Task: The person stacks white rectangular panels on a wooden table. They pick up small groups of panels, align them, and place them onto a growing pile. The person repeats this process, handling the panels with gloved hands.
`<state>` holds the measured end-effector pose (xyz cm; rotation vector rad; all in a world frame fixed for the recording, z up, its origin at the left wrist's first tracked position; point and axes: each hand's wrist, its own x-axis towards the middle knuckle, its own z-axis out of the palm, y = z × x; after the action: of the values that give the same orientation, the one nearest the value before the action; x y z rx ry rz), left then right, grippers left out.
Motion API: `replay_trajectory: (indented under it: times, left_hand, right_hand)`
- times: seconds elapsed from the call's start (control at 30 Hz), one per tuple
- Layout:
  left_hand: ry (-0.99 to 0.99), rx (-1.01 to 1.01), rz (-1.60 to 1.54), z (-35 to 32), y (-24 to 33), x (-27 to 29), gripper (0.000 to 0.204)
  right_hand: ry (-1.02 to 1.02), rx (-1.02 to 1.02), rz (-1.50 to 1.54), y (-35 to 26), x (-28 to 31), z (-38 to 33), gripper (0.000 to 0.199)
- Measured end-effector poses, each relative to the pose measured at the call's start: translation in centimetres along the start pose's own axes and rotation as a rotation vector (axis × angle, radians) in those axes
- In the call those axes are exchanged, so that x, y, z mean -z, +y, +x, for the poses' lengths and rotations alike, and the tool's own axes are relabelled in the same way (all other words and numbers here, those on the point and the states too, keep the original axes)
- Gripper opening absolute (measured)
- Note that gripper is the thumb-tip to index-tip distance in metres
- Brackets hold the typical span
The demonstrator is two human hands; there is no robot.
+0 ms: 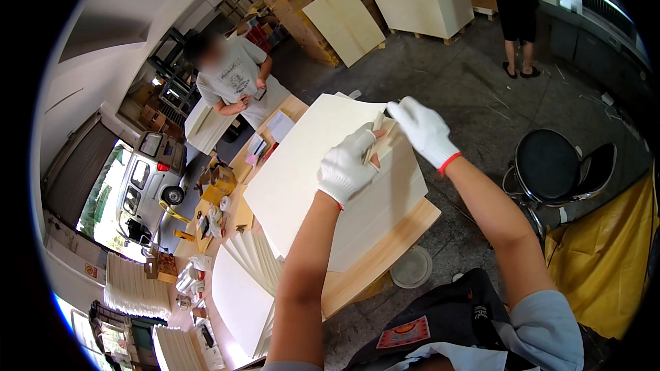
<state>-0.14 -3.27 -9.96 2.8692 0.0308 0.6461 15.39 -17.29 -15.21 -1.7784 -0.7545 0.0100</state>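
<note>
A thick stack of large white sheets lies on the wooden table in front of me. My left hand, in a white glove with bare fingertips showing, is over the stack's right part. It is closed round a narrow pale strip, whose exact kind I cannot make out. My right hand, also in a white glove with a red cuff, is at the stack's far right corner. Its fingers are bent together there; whatever they may grip is hidden.
More white sheets lie fanned at the left. Tools and a cardboard box sit along the table. A person stands across it, another far right. A black stool and lidded bucket stand at right.
</note>
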Motion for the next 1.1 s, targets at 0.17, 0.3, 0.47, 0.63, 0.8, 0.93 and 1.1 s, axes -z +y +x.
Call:
replay_trajectory:
  times: [0.17, 0.3, 0.47, 0.63, 0.8, 0.93, 1.1]
  left_hand:
    - [0.082, 0.035, -0.032, -0.4, -0.9, -0.5, 0.045]
    - [0.031, 0.053, -0.008, 0.1, -0.5, -0.4, 0.040]
    - [-0.027, 0.191, 0.084, 2.5, -1.4, -0.9, 0.035]
    - [-0.086, 0.258, -0.025, 2.7, -2.3, -1.2, 0.036]
    - [-0.099, 0.229, -0.296, 1.0, -2.6, -0.6, 0.042]
    - [-0.104, 0.267, -0.314, 1.0, -1.5, -0.2, 0.041]
    - [-0.092, 0.258, -0.334, 0.8, -2.0, -0.4, 0.040]
  right_hand:
    - [-0.185, 0.041, -0.420, 0.1, 2.0, -0.5, 0.053]
    - [-0.141, 0.334, -0.501, 1.5, 1.5, -0.7, 0.045]
    - [-0.078, 0.562, -0.641, 0.9, 1.9, 0.5, 0.043]
    - [-0.117, 0.263, -0.216, -0.1, -0.3, 0.9, 0.047]
    - [-0.164, -0.045, 0.089, -0.2, -1.4, 0.6, 0.052]
    - [-0.107, -0.045, 0.108, 0.4, -2.2, 0.3, 0.053]
    - [-0.104, -0.050, 0.105, 0.5, -2.4, 0.2, 0.054]
